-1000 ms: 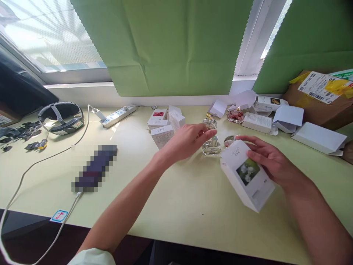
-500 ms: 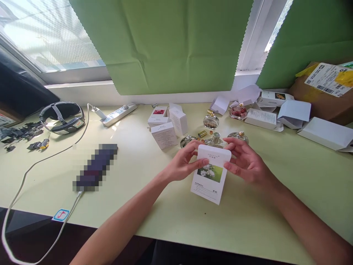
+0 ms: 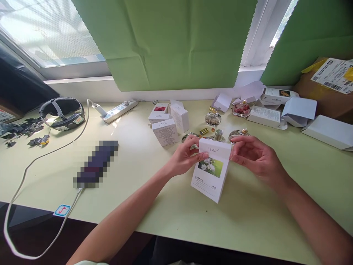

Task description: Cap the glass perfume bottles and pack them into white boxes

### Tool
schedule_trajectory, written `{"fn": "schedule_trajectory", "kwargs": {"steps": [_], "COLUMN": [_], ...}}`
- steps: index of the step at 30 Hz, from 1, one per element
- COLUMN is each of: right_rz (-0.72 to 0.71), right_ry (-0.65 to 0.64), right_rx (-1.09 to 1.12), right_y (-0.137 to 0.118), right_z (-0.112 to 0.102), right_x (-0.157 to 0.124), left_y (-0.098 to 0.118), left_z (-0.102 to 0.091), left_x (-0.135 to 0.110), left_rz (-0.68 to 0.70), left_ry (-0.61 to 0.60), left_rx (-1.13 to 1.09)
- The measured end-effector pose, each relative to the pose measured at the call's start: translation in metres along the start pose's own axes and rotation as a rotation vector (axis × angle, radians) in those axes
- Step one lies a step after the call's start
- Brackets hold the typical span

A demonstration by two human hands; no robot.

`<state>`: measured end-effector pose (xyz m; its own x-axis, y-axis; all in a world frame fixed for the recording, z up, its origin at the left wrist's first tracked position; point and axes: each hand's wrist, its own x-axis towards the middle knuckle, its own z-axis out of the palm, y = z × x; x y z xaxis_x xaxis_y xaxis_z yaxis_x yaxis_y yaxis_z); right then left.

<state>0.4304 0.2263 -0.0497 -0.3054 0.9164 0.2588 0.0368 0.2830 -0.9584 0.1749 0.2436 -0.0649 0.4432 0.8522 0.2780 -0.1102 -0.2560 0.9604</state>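
Observation:
Both hands hold a small white carton (image 3: 211, 173) with a white-flower picture on its front, above the pale green table (image 3: 154, 191). My left hand (image 3: 184, 156) grips the carton's upper left side, thumb on the front. My right hand (image 3: 255, 156) pinches the top right corner of it. Just behind the carton stand round glass perfume bottles: one with a silver neck (image 3: 217, 135), one at the right (image 3: 237, 134) and one partly hidden behind my left hand (image 3: 188, 137).
Three white cartons (image 3: 168, 121) stand behind my left hand. Another bottle (image 3: 213, 117), a red one (image 3: 241, 109) and opened cartons (image 3: 278, 110) lie at the back right, near a brown parcel (image 3: 325, 88). A power strip (image 3: 118, 110), headband (image 3: 62, 112) and cable (image 3: 33, 165) lie left.
My left hand drew back from the bottles and took the carton's left side. The carton moved from the right to the middle and now stands more upright between both hands.

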Motion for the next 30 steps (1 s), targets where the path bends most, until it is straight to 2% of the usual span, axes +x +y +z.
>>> {"fn": "schedule_trajectory", "kwargs": {"steps": [6, 10, 14, 18, 20, 23, 27, 28, 30], "right_rz": [-0.015, -0.017, -0.096, -0.139, -0.094, 0.052, 0.255, 0.273, 0.239], "right_ry": [0.122, 0.009, -0.126, -0.155, -0.152, -0.195, -0.404, -0.460, -0.476], "right_rx": [-0.054, 0.028, 0.141, 0.158, 0.136, 0.044, -0.048, -0.045, -0.020], "right_y": [-0.006, -0.012, -0.014, -0.009, -0.006, -0.005, -0.002, 0.000, 0.004], "right_z": [0.001, -0.001, -0.002, -0.004, -0.003, 0.003, 0.021, 0.025, 0.030], "right_x": [-0.001, -0.003, -0.006, -0.008, -0.008, -0.010, -0.014, -0.015, -0.017], "left_y": [0.003, 0.010, 0.019, 0.022, 0.023, 0.024, 0.026, 0.027, 0.029], "left_z": [0.003, 0.002, -0.001, -0.004, -0.005, -0.006, -0.006, -0.006, -0.005], "left_x": [-0.001, -0.002, -0.004, -0.005, -0.005, -0.004, -0.004, -0.004, -0.004], "left_rz": [-0.060, -0.116, -0.133, -0.128, -0.091, -0.046, -0.016, -0.007, 0.000], "left_ry": [0.010, -0.071, -0.161, -0.221, -0.226, -0.196, -0.186, -0.199, -0.234], "left_rx": [-0.085, -0.217, -0.249, -0.288, -0.289, -0.265, -0.233, -0.223, -0.185]}}
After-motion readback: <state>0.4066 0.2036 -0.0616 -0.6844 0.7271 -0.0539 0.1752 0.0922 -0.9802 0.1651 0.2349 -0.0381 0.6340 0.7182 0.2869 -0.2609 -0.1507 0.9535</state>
